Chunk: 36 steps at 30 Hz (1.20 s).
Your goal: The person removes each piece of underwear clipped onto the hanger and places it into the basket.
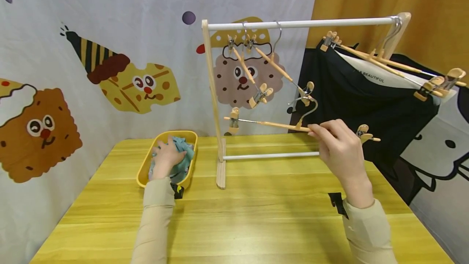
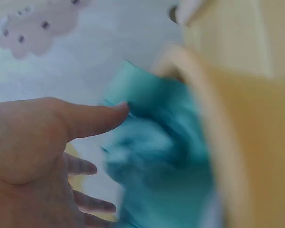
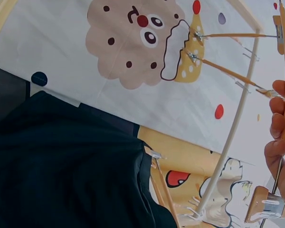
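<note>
My right hand (image 1: 338,146) grips the bar of a wooden clip hanger (image 1: 272,124), held in front of the rack with its metal hook up and a clip at each end. In the right wrist view the fingers (image 3: 278,121) wrap round that bar. Over at the left, my left hand (image 1: 166,156) reaches over a yellow basket (image 1: 141,174) with fingers spread. Crumpled teal cloth (image 1: 185,158) lies inside the basket. The left wrist view, blurred, shows the thumb (image 2: 97,121) overlapping the edge of the teal cloth (image 2: 152,142), with the other fingers extended.
A small rack with a white top rail (image 1: 300,23) stands on the wooden table (image 1: 238,223). Two bare clip hangers (image 1: 276,67) hang on its left part. At the right end, dark garments (image 1: 381,105) hang from clip hangers. A printed curtain (image 1: 121,7) stands behind.
</note>
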Available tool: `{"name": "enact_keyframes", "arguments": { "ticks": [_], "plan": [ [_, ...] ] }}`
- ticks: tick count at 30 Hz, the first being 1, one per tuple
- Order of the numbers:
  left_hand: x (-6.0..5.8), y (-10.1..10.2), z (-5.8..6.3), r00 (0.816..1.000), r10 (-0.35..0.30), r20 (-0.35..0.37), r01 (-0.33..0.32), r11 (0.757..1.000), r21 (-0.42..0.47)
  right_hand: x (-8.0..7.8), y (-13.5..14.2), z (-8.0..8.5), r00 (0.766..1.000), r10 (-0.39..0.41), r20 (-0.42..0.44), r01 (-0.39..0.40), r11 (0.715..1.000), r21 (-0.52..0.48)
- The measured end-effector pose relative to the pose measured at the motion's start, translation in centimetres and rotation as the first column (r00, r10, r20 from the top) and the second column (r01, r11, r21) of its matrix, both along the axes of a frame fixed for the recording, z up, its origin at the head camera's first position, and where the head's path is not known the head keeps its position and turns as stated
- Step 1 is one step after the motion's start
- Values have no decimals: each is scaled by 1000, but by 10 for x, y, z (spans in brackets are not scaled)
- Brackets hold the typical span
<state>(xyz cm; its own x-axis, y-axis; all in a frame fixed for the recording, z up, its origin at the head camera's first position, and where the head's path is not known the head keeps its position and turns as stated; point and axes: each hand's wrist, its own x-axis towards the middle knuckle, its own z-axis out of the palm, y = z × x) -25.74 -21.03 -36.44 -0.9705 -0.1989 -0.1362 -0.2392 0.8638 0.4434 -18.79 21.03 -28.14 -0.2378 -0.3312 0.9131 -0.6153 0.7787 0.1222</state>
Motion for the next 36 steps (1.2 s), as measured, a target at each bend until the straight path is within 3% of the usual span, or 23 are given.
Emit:
{"name": "enact_keyframes", "arguments": {
  "ticks": [3,6,9,13,18,22,29,36],
  "plan": [
    [-5,14,14,993,-51,-111,52,999,0,0,2,1,1000,-1,-11,1,1000,-23],
    [-13,31,26,965,-126,-230,142,988,56,-1,5,1,1000,-11,-10,11,999,-42],
    [-21,50,37,921,-192,-340,255,955,151,0,7,2,1000,-28,1,28,998,-53],
    [-33,73,47,862,-209,-461,353,901,253,0,9,1,999,-40,13,40,997,-64],
    [-48,91,48,825,-197,-530,413,850,327,1,11,1,997,-72,24,73,994,-78],
    [-56,99,43,811,-182,-556,431,828,358,1,15,1,995,-96,27,98,991,-87],
    [-58,109,38,813,-136,-567,399,838,372,3,23,0,993,-112,34,115,987,-114],
    [-57,111,37,820,-130,-558,384,847,367,4,30,0,989,-142,45,146,984,-106]
  ]
}}
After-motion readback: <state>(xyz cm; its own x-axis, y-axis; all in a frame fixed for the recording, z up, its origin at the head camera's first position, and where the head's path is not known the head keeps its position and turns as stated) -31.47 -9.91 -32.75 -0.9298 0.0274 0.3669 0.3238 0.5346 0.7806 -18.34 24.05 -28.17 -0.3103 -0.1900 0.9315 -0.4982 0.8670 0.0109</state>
